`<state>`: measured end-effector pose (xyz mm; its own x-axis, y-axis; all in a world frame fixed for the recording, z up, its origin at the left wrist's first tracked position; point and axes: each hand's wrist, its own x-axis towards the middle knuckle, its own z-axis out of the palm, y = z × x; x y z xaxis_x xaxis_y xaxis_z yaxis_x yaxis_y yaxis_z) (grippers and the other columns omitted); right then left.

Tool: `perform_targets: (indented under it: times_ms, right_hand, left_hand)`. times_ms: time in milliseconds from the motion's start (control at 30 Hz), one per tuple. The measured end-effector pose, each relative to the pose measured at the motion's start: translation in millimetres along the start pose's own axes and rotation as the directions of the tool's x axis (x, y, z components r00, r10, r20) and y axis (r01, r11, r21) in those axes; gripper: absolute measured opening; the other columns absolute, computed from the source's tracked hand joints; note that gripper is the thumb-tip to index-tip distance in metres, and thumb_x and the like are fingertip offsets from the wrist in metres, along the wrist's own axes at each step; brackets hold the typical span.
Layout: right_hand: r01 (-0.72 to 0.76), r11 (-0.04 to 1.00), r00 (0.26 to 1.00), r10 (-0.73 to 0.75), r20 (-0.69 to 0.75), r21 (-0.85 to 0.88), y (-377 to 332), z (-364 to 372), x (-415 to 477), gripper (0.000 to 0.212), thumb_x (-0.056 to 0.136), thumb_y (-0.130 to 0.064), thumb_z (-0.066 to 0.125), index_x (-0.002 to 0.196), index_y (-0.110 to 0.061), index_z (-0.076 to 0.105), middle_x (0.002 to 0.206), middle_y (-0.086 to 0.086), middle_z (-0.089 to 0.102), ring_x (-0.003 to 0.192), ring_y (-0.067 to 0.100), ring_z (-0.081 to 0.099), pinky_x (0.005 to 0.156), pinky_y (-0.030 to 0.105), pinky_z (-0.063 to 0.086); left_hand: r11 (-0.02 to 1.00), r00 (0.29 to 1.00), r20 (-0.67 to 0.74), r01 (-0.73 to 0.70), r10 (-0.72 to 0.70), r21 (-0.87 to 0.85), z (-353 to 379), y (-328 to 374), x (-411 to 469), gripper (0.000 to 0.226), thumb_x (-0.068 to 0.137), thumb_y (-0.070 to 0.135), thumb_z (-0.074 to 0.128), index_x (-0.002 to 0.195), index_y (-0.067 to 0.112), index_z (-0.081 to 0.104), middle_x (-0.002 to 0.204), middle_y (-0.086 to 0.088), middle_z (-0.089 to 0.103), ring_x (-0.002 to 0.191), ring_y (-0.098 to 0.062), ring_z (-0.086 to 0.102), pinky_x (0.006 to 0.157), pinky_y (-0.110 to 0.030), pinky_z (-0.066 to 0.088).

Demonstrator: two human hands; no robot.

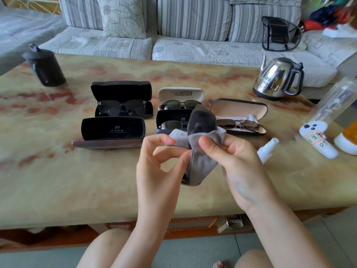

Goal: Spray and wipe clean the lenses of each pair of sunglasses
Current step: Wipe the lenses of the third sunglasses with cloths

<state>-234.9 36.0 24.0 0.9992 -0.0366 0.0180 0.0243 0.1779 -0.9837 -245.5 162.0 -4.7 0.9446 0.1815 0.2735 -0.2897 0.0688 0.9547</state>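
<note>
Head view: left hand (160, 153) and right hand (231, 157) above marble table (77, 180), fingers curled, both pinching grey cloth (201, 163) wrapped round black sunglasses (201, 120), held on end before open cases (121, 93). Spray bottle (267, 147) lies beside right hand.

Dark sunglasses (201, 122) are held above the table (77, 180), wrapped in a grey cloth (201, 163) that is pinched by the left hand (160, 157) and right hand (233, 157). A spray bottle (267, 148) is seen lying nearby.

Five pairs of sunglasses (121, 109), five cases (113, 128), one cloth (202, 163); one kettle (276, 78)
</note>
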Motion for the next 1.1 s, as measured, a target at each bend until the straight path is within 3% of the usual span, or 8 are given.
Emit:
perform_targets:
  times_ms: [167,300,400,500,667,733,900,1100]
  right_hand:
    - [-0.012,0.996,1.0,0.014,0.018,-0.086,0,-9,-2,0.026,0.064,-0.019,0.073,0.084,-0.004,0.073,0.085,0.014,0.076,0.088,0.022,0.072,0.087,0.024,0.054]
    - [-0.037,0.997,0.999,0.035,-0.022,-0.072,-2,-10,-2,0.032,0.055,-0.021,0.077,0.084,-0.005,0.073,0.084,0.013,0.075,0.083,0.021,0.072,0.078,0.021,0.055]
    - [-0.031,0.998,0.999,0.029,-0.032,-0.048,-6,-6,-3,0.029,0.056,-0.017,0.075,0.082,-0.005,0.071,0.067,0.0,0.072,0.064,0.005,0.067,0.06,0.01,0.048]
    - [-0.005,0.998,0.999,0.002,-0.052,-0.068,-9,-2,-4,0.022,0.059,-0.018,0.071,0.078,-0.007,0.068,0.047,-0.013,0.059,0.043,-0.004,0.053,0.048,0.004,0.037]
    - [0.009,0.997,0.996,-0.015,-0.083,-0.072,-14,4,-6,0.011,0.071,-0.022,0.063,0.067,-0.013,0.067,0.039,-0.013,0.052,0.041,-0.005,0.051,0.048,0.003,0.036]
    - [0.024,0.995,0.995,-0.033,-0.095,-0.094,-13,2,-6,0.031,0.079,-0.021,0.058,0.048,-0.023,0.062,0.033,-0.011,0.047,0.038,-0.005,0.049,0.048,0.003,0.035]
    - [0.025,0.999,1.0,-0.025,0.014,-0.031,-10,-7,-5,0.022,0.077,-0.024,0.055,0.083,-0.009,0.069,0.056,-0.012,0.065,0.053,-0.006,0.058,0.053,0.003,0.039]
    - [0.039,0.998,0.998,-0.037,0.058,-0.046,-11,-12,-5,0.013,0.071,-0.013,0.063,0.08,-0.004,0.068,0.069,-0.006,0.073,0.066,-0.001,0.065,0.056,0.005,0.042]
  left_hand:
    - [0.997,0.999,0.031,0.018,-0.02,0.08,2,4,-2,0.046,0.078,-0.007,0.067,0.107,0.027,0.054,0.074,0.015,0.07,0.079,-0.01,0.068,0.087,-0.051,0.053]
    - [0.99,0.994,0.082,0.067,-0.078,0.122,2,1,1,0.059,0.079,-0.005,0.067,0.128,0.027,0.055,0.081,0.025,0.07,0.085,-0.006,0.067,0.089,-0.038,0.053]
    - [0.988,0.989,0.13,0.045,-0.064,0.146,1,1,1,0.045,0.08,-0.003,0.066,0.108,0.032,0.066,0.081,0.019,0.074,0.085,-0.001,0.069,0.079,-0.02,0.052]
    - [0.985,0.987,0.161,-0.006,-0.023,0.172,2,1,0,0.036,0.081,-0.003,0.068,0.092,0.032,0.071,0.081,0.017,0.074,0.083,0.002,0.069,0.072,-0.012,0.05]
    - [0.991,0.989,0.15,-0.003,-0.018,0.135,1,-1,0,0.031,0.081,-0.003,0.068,0.084,0.027,0.073,0.076,0.015,0.074,0.078,0.002,0.068,0.068,-0.012,0.049]
    - [0.996,0.99,0.142,0.006,-0.018,0.084,0,0,1,0.024,0.086,0.004,0.067,0.086,0.026,0.073,0.077,0.014,0.074,0.076,0.003,0.067,0.067,-0.012,0.048]
    - [0.999,0.989,0.146,-0.015,0.01,0.03,-1,3,3,0.018,0.092,0.015,0.057,0.092,0.021,0.074,0.086,0.011,0.076,0.087,-0.005,0.07,0.075,-0.016,0.051]
    - [0.998,0.983,0.183,-0.03,0.021,0.052,-2,6,4,0.021,0.095,0.012,0.054,0.093,0.017,0.074,0.089,0.012,0.075,0.09,-0.001,0.069,0.078,-0.012,0.047]
